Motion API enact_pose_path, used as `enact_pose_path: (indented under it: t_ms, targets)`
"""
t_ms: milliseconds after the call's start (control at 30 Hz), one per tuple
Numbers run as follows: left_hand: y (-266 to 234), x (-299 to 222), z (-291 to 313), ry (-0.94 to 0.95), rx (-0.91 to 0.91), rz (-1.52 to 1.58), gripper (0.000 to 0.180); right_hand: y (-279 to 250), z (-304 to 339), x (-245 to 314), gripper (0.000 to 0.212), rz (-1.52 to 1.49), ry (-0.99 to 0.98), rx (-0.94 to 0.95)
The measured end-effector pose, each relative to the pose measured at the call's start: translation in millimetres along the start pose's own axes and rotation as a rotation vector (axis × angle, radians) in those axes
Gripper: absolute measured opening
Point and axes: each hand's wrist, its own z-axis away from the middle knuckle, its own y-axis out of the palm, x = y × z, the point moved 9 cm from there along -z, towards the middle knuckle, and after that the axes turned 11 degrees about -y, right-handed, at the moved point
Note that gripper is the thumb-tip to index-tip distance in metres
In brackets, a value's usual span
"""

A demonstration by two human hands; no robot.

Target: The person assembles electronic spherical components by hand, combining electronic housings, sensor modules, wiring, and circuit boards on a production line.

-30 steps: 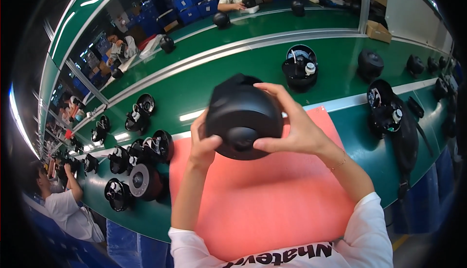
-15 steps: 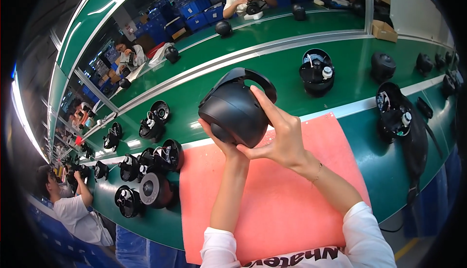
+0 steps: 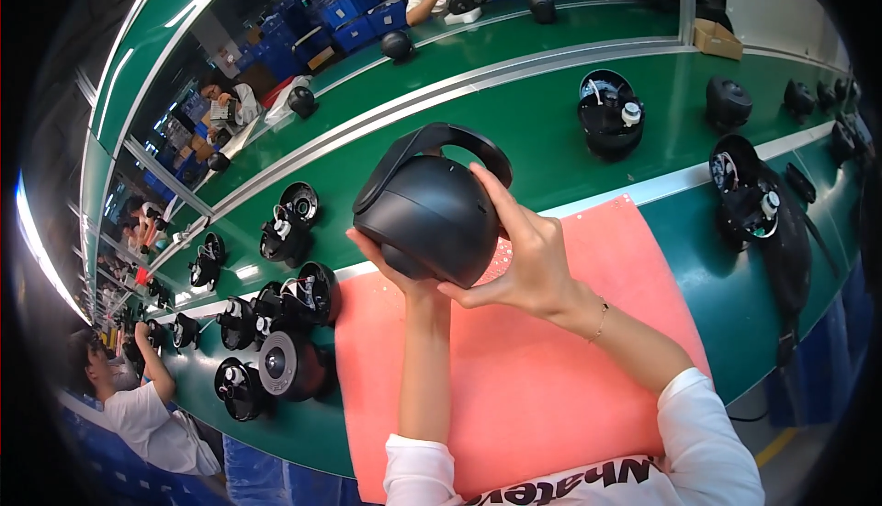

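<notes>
A black, rounded speaker with an arched loop handle is held up between my two hands, above the pink mat. My left hand supports it from below and the left side, most of its fingers hidden behind the body. On the right, my right hand grips it with the forefinger stretched up along the side and the thumb at the lower edge. The speaker is tilted, its smooth shell towards me.
Opened black housings with wires and white parts cluster left of the mat, beside a round grey-faced unit. Another opened housing sits on the green belt ahead. At right are an opened housing and a black bag. Co-workers sit across and left.
The speaker has shifted slightly left in view and turned a little, its handle leaning more over the top. Both hands keep their hold. The surroundings shift slightly with the view.
</notes>
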Motion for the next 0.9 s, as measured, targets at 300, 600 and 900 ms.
enact_pose_path:
  t_ms: [300,600,900]
  targets:
    - [14,13,8,-0.415,0.026,-0.373,0.061,29,51,-108,0.073,-1.263,1.086,-0.152]
    - [12,-23,5,-0.250,0.031,-0.475,0.029,-23,98,-222,0.071,-0.896,1.369,-0.365]
    - [-9,-31,0,-0.274,-0.047,-0.279,0.029,-100,142,-278,0.090,-0.551,1.510,-0.630]
